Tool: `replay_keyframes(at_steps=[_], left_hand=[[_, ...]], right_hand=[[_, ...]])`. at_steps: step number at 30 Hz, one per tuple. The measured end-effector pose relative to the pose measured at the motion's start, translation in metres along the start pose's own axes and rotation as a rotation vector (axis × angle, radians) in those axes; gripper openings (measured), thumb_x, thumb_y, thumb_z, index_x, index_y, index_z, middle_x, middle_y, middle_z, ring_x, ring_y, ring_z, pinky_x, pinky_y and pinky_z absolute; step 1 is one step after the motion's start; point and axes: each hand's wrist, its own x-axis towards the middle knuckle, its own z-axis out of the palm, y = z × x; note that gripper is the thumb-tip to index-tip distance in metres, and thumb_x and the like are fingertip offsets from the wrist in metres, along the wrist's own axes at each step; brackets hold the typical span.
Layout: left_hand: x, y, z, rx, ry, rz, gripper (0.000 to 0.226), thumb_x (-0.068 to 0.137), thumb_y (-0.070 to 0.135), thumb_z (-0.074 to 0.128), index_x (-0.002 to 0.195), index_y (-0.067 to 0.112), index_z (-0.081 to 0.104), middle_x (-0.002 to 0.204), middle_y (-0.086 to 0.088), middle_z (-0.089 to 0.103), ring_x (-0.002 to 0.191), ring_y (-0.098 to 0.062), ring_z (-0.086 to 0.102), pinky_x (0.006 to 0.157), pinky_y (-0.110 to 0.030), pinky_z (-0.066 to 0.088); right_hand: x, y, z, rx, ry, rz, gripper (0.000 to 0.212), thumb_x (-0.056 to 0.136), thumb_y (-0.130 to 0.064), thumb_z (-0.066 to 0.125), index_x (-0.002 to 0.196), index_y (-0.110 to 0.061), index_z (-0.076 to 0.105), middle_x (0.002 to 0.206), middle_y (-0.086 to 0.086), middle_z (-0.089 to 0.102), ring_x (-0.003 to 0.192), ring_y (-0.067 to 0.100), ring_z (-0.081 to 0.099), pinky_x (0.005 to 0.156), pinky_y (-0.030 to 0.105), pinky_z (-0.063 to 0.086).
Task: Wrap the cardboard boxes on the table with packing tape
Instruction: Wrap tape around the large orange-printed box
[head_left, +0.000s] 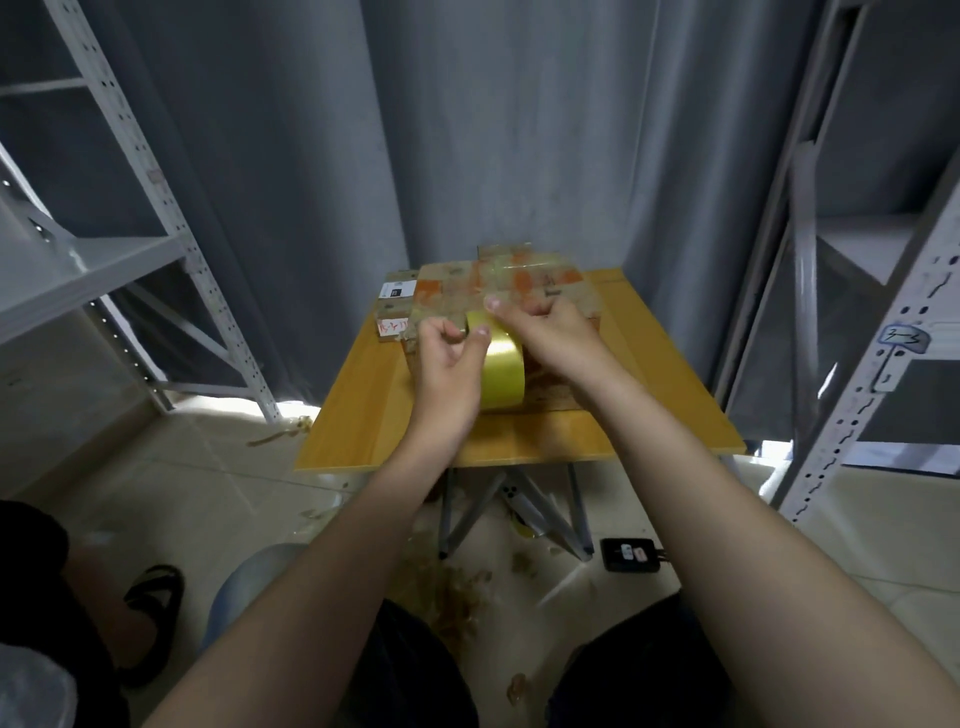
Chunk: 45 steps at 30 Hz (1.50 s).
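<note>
A large cardboard box (506, 283) with glossy tape and orange patches on its top sits at the middle of the small yellow table (363, 410). In front of it stands a yellow roll of packing tape (503, 376). My left hand (449, 369) holds the roll's left side, thumb up on its rim. My right hand (550, 332) lies over the roll's far right side, fingers curled against the box top. Smaller boxes (396, 306) with a white label and red writing sit at the big box's left.
Grey metal shelving stands at the left (130, 249) and right (857, 332), and a grey curtain hangs behind. Under the table are folding legs (519, 514), tape scraps, and a black power strip (631, 555). A sandalled foot (150, 618) shows at lower left.
</note>
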Motion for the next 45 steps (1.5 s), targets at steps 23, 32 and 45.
replay_keyframes(at_steps=[23,32,45], left_hand=[[0.121,0.030,0.093,0.132,-0.306,-0.102,0.018,0.109,0.028,0.049,0.100,0.024,0.064,0.102,0.003,0.078,0.087,-0.025,0.070,0.067,-0.037,0.054],[0.148,-0.005,-0.031,0.479,-0.019,-0.489,0.036,0.090,0.008,0.069,0.123,0.014,0.058,0.100,-0.011,0.066,0.068,-0.025,0.062,0.046,-0.028,0.049],[0.144,-0.023,-0.050,0.504,-0.220,-0.475,0.017,0.101,0.017,0.051,0.102,0.017,0.069,0.093,-0.009,0.071,0.084,-0.029,0.066,0.075,-0.041,0.059]], right_hand=[[0.079,0.135,-0.110,-0.867,0.240,0.334,0.023,0.094,-0.030,0.058,0.075,-0.018,0.061,0.089,0.011,0.062,0.121,0.041,0.039,0.092,0.046,0.035],[0.118,0.036,-0.072,-0.569,0.343,-0.161,0.026,0.098,-0.034,0.058,0.116,-0.018,0.068,0.128,0.011,0.061,0.124,0.035,0.052,0.107,0.038,0.036],[0.118,-0.006,0.073,-1.017,-0.242,-0.227,0.070,0.102,-0.069,0.018,0.154,-0.026,0.035,0.168,0.009,0.020,0.157,0.035,0.009,0.121,0.067,0.008]])
